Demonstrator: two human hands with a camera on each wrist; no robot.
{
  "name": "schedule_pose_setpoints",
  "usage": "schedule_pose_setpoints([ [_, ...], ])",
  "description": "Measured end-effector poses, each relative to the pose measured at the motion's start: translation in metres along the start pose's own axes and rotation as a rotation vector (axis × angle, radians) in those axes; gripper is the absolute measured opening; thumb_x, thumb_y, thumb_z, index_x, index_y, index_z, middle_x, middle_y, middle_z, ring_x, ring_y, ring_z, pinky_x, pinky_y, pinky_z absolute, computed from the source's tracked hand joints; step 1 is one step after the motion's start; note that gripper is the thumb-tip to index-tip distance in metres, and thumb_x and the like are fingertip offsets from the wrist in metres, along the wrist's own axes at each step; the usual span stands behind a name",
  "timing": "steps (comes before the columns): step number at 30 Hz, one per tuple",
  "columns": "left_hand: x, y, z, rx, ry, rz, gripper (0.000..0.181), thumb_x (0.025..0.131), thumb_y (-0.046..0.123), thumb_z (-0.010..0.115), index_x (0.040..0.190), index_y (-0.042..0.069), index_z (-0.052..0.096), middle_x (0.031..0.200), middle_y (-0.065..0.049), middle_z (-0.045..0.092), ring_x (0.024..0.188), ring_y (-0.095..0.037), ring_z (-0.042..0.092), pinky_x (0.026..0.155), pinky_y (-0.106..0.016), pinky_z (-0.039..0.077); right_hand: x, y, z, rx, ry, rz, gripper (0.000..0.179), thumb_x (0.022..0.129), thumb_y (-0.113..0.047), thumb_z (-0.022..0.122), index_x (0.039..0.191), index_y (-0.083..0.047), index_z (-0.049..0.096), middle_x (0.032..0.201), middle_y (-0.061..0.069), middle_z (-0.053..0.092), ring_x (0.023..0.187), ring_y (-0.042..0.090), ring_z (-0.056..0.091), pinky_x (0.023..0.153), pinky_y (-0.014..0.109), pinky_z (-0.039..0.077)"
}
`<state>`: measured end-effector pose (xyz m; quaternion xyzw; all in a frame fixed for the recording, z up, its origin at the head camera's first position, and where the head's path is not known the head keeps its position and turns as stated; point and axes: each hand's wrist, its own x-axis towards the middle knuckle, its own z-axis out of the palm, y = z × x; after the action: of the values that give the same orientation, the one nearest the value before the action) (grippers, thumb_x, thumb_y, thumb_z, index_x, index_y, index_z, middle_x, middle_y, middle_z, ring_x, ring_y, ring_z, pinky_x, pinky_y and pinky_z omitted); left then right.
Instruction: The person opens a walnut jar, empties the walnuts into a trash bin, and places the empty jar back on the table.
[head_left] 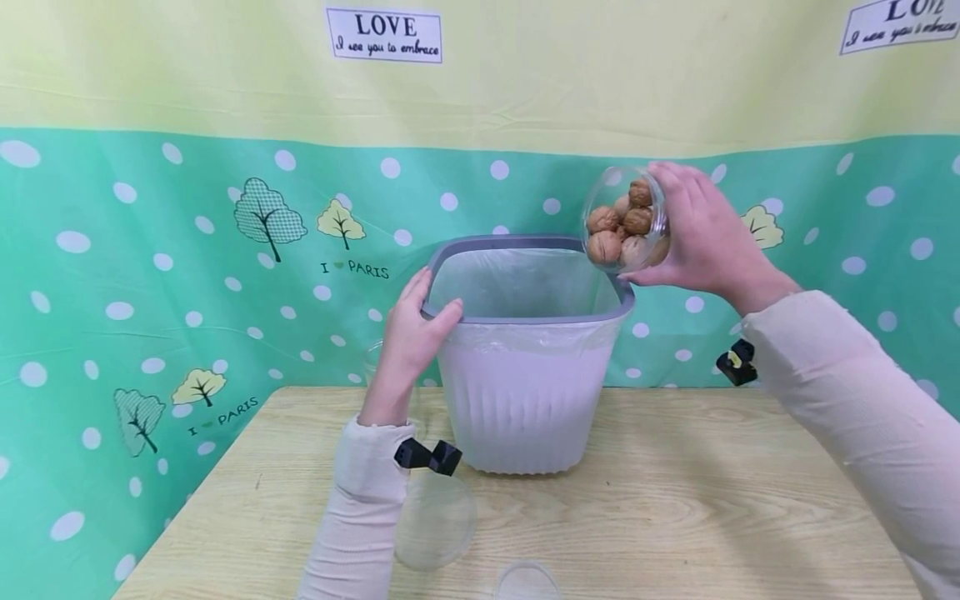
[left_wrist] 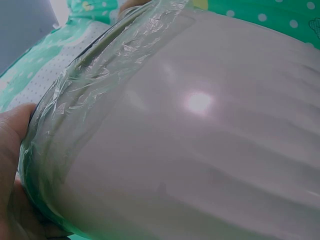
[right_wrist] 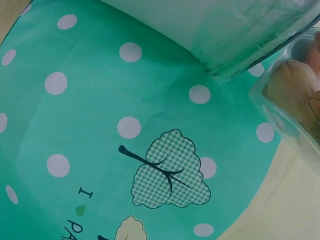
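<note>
A white trash bin (head_left: pixel 525 400) with a grey rim and a clear plastic liner stands on the table. My left hand (head_left: pixel 412 337) grips the left side of its rim; in the left wrist view, thumb (left_wrist: pixel 17 120) and fingers lie on either side of the liner-covered edge. Above the bin's right rim, my right hand (head_left: pixel 708 233) holds a clear jar (head_left: pixel 662 218) tipped on its side, mouth not plainly visible. Several walnuts (head_left: pixel 603 248) are inside the jar. The right wrist view catches part of the jar with walnuts (right_wrist: pixel 290 82), while the right hand itself hardly shows there.
A clear round lid (head_left: pixel 435 529) lies on the wooden table (head_left: pixel 675 500) near my left forearm. Another clear round item (head_left: pixel 527 582) is cut off at the bottom edge. Behind my left hand, a transparent container (head_left: pixel 372 357) is mostly hidden. A patterned curtain (head_left: pixel 480 192) hangs behind.
</note>
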<state>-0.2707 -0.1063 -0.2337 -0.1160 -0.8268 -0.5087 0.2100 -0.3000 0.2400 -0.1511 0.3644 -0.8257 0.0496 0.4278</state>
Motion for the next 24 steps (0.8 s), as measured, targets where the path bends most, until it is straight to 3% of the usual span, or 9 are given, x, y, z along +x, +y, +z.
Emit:
schedule_pose_setpoints([
  [24, 0.0009, -0.0002, 0.0011, -0.001, 0.000, -0.010, 0.073, 0.085, 0.034, 0.059, 0.146, 0.004, 0.032, 0.153, -0.003, 0.028, 0.141, -0.020, 0.022, 0.113, -0.039, 0.024, 0.0069, -0.0031, -0.0014, -0.069, -0.017, -0.064, 0.115, 0.047, -0.033, 0.091, 0.136, 0.008, 0.031, 0.136, 0.029, 0.040, 0.124, 0.046, 0.036, 0.109, 0.049, 0.029],
])
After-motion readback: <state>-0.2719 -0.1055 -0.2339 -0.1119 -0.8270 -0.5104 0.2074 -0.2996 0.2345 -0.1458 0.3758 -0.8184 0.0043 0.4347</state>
